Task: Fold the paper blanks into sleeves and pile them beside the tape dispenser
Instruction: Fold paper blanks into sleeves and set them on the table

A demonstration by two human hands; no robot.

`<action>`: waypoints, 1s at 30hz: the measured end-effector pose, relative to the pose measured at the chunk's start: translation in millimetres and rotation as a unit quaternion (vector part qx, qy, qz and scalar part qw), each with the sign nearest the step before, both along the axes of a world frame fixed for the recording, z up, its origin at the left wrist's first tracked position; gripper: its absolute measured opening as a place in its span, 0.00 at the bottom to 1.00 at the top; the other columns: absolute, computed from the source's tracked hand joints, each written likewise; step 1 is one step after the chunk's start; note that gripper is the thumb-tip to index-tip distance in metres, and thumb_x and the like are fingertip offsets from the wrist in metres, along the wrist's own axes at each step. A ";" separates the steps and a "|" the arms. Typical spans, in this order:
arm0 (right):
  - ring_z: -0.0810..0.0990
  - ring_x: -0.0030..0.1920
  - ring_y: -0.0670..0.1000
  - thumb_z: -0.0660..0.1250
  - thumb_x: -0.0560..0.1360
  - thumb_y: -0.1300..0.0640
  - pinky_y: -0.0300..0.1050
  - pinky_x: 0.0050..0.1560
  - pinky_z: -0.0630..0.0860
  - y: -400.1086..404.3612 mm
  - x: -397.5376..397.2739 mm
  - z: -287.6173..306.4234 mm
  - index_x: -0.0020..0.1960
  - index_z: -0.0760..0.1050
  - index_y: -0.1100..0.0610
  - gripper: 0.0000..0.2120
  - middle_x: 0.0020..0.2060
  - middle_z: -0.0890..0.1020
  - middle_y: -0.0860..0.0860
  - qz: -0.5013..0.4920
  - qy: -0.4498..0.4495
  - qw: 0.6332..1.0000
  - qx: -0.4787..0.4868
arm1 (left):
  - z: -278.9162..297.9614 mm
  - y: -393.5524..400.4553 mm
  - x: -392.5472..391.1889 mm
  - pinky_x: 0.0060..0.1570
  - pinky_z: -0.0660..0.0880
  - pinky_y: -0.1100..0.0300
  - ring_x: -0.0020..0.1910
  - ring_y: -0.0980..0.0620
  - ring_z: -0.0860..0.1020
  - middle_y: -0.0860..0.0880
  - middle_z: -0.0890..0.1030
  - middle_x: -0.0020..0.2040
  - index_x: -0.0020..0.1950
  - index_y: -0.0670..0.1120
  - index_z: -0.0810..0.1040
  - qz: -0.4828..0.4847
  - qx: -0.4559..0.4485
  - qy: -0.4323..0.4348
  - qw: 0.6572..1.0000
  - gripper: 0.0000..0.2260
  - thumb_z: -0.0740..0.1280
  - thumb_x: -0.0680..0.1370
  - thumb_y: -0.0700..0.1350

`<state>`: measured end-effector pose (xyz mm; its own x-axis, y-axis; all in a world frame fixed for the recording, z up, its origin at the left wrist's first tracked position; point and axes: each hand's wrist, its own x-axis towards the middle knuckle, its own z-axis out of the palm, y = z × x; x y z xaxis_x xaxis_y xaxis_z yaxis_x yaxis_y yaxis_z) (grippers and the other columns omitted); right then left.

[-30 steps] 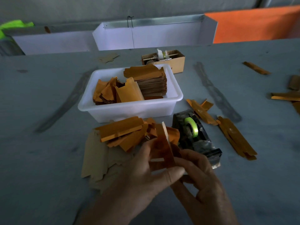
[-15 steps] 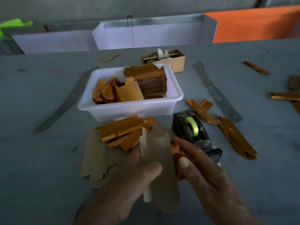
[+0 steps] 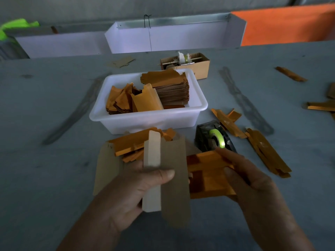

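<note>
Blank opened flat between my hands, folding under way.

On the left the loose pile of folded sleeves point(image 3: 137, 144) lies on the table point(image 3: 45, 178). My left hand point(image 3: 130, 189) pinches the paper blank point(image 3: 174, 171), thumb across its pale folded flap — a second ago this was a small crumpled piece, now it is spread long and grey side up. My right hand point(image 3: 253, 182) grips its orange half, fingers curled round the edge, just before the tape dispenser point(image 3: 213, 140) — creasing comes next, I judge.
</note>
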<state>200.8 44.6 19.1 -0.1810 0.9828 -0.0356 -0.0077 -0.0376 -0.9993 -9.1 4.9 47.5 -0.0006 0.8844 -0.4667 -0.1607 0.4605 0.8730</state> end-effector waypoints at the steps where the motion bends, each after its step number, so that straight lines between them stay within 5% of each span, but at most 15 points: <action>1: 0.82 0.42 0.46 0.62 0.76 0.62 0.43 0.42 0.80 0.6 0.8 -1.7 0.51 0.79 0.36 0.20 0.43 0.82 0.42 0.008 0.025 0.999 -0.022 | 1.6 0.9 -0.7 0.41 0.79 0.52 0.48 0.44 0.84 0.40 0.84 0.50 0.54 0.45 0.83 -0.005 -0.002 -0.036 0.999 0.14 0.71 0.68 0.41; 4: 0.82 0.46 0.45 0.64 0.75 0.62 0.46 0.48 0.81 -5.3 -8.5 -5.6 0.53 0.77 0.37 0.20 0.45 0.82 0.38 0.091 -0.006 0.993 -0.070 | 4.6 1.5 5.6 0.37 0.80 0.56 0.46 0.44 0.85 0.40 0.85 0.47 0.48 0.46 0.86 -0.023 0.015 -0.096 0.995 0.10 0.68 0.71 0.39; 7: 0.82 0.52 0.49 0.65 0.75 0.59 0.52 0.54 0.78 -13.9 -16.4 -11.9 0.56 0.75 0.40 0.15 0.52 0.82 0.48 0.101 -0.049 0.992 -0.060 | 3.0 0.3 15.0 0.36 0.80 0.59 0.43 0.47 0.85 0.43 0.86 0.45 0.48 0.46 0.86 -0.015 0.020 -0.085 0.996 0.10 0.68 0.70 0.41; 10: 0.75 0.54 0.32 0.60 0.75 0.42 0.29 0.47 0.74 -22.3 -14.5 -4.5 0.50 0.76 0.37 0.08 0.60 0.75 0.38 -0.008 -0.173 0.982 0.070 | -1.2 -2.4 21.0 0.38 0.80 0.57 0.45 0.49 0.84 0.46 0.86 0.47 0.54 0.45 0.83 0.023 0.011 -0.033 0.999 0.14 0.69 0.69 0.44; 12: 0.70 0.54 0.25 0.58 0.73 0.35 0.20 0.40 0.70 -28.3 -14.1 4.6 0.47 0.77 0.40 0.14 0.59 0.72 0.33 -0.040 -0.188 0.972 0.135 | -3.8 -4.1 25.8 0.49 0.79 0.52 0.49 0.49 0.83 0.50 0.85 0.49 0.54 0.49 0.82 0.038 0.019 0.025 0.999 0.13 0.69 0.70 0.48; 15: 0.78 0.47 0.34 0.66 0.67 0.36 0.29 0.35 0.75 -29.5 -16.4 10.7 0.48 0.74 0.40 0.13 0.48 0.78 0.36 -0.026 -0.207 0.970 0.126 | -2.1 -5.8 35.0 0.58 0.75 0.49 0.53 0.53 0.82 0.55 0.85 0.50 0.56 0.56 0.80 0.031 0.037 0.101 0.994 0.10 0.67 0.76 0.50; 18: 0.81 0.34 0.40 0.71 0.70 0.58 0.31 0.30 0.75 -21.3 -15.4 9.2 0.43 0.78 0.46 0.07 0.34 0.83 0.44 0.001 -0.145 0.989 0.025 | 0.4 -6.2 38.4 0.55 0.76 0.57 0.51 0.58 0.82 0.56 0.85 0.50 0.57 0.56 0.79 -0.009 0.052 0.100 0.994 0.09 0.67 0.77 0.50; 20: 0.80 0.29 0.41 0.70 0.71 0.62 0.31 0.28 0.74 -17.7 -13.1 9.9 0.42 0.79 0.50 0.07 0.31 0.83 0.45 0.014 -0.111 0.994 -0.015 | 1.0 -6.7 36.4 0.58 0.74 0.55 0.54 0.57 0.81 0.56 0.84 0.52 0.58 0.57 0.78 -0.033 0.055 0.076 0.995 0.13 0.70 0.73 0.53; 27: 0.82 0.30 0.45 0.70 0.68 0.57 0.34 0.28 0.75 -18.8 -16.0 15.1 0.43 0.79 0.52 0.04 0.32 0.83 0.48 0.013 -0.024 0.999 -0.032 | -4.9 -6.2 35.3 0.59 0.76 0.46 0.53 0.50 0.82 0.50 0.85 0.51 0.58 0.53 0.79 0.002 0.068 0.079 0.995 0.17 0.71 0.69 0.49; 30: 0.82 0.31 0.46 0.66 0.63 0.46 0.33 0.30 0.76 -21.1 -16.0 20.7 0.45 0.79 0.55 0.16 0.32 0.84 0.50 0.042 0.013 0.999 -0.025 | -3.7 -7.5 36.7 0.55 0.78 0.50 0.50 0.54 0.83 0.52 0.86 0.48 0.56 0.51 0.80 -0.004 0.079 0.110 0.991 0.09 0.69 0.76 0.44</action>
